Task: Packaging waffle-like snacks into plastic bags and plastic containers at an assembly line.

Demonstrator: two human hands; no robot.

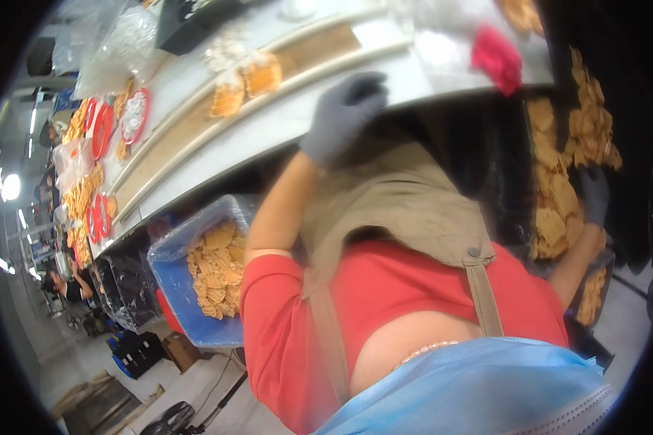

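Note:
My left hand (345, 116), in a grey glove, reaches up to the white table edge (268, 134), and its fingers curl over that edge. My right hand (595, 192), in a dark glove, is down at the right among golden flat crackers (555, 199) lying on a dark rack tray. Whether it grips a cracker is hidden. My red shirt, khaki apron (406, 203) and blue face mask (479, 391) fill the lower middle of the view.
Two bagged cracker packs (247, 83) lie on the long belt. A red cloth (497, 58) sits at the table's right end. Red-rimmed trays (134, 116) line the far left. A blue bin (174, 283) of crackers stands under the table. Another person (69, 286) works far left.

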